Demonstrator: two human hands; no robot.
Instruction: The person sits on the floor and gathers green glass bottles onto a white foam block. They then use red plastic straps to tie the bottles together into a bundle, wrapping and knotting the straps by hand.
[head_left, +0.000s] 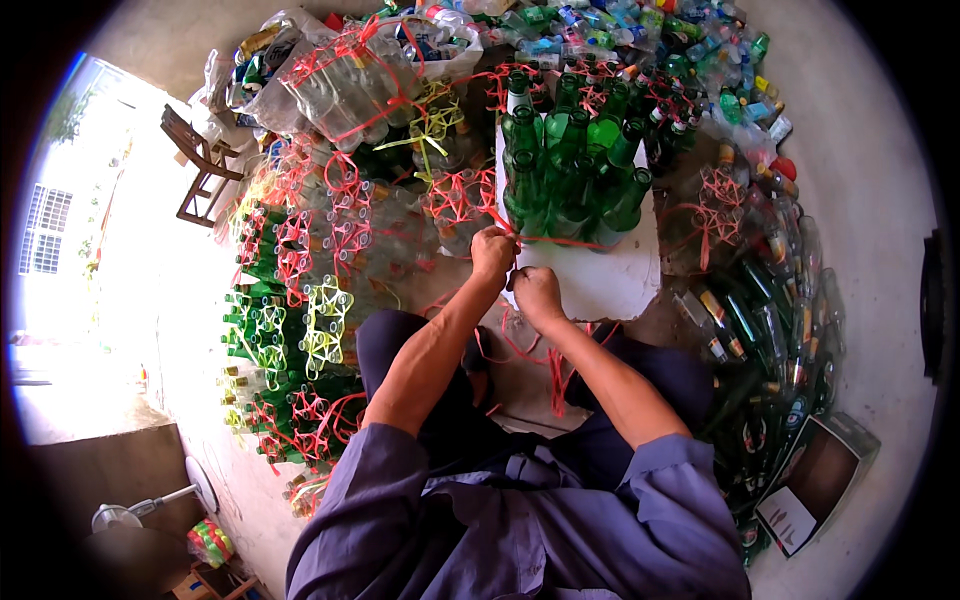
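A group of green glass bottles (574, 180) stands upright on a white board (604, 285) in front of me. A red plastic strap (562, 242) runs around the lower part of the group. At the group's near left corner, my left hand (493, 255) pinches the strap. Just below and to its right, my right hand (537, 291) is closed in a fist on the strap's lower length, beside the board's left edge. The fingertips of both hands are partly hidden. More red strap (556, 382) hangs and lies loose between my knees.
Strapped bundles of clear bottles (349, 217) and green bottles (262, 330) stand to the left. Loose glass bottles (757, 322) lie along the right, near an open cardboard box (825, 457). Plastic bottles (675, 45) are heaped behind. A wooden chair (202, 169) stands at far left.
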